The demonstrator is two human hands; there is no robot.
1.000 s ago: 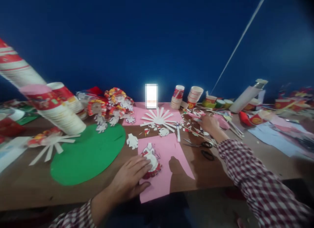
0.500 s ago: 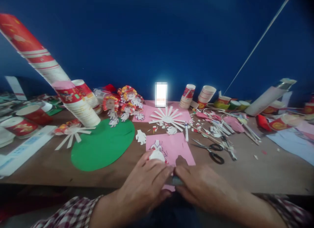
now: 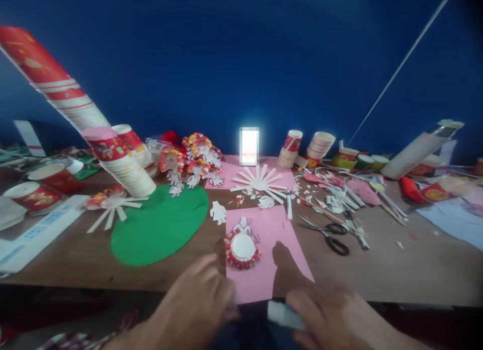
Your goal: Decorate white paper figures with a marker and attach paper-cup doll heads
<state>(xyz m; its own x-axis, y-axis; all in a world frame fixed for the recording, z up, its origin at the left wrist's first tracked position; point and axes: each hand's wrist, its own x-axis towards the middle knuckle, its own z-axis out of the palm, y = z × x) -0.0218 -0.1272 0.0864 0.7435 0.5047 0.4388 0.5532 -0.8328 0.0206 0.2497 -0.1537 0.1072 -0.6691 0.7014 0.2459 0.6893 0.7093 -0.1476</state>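
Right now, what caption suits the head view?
Right fingers hold a pale object near pink paper bearing a red-rimmed figure.

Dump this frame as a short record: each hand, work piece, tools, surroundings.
left_hand: left hand blurred, nearest the front pink sheet; whether it holds anything is unclear
right_hand: right hand holding a pale object, too blurred to identify
work_piece: red-rimmed craft piece with white disc centre, lying on that sheet
tools: black-handled scissors, right of the sheet
left_side: green sheet
behind: fan of white strips
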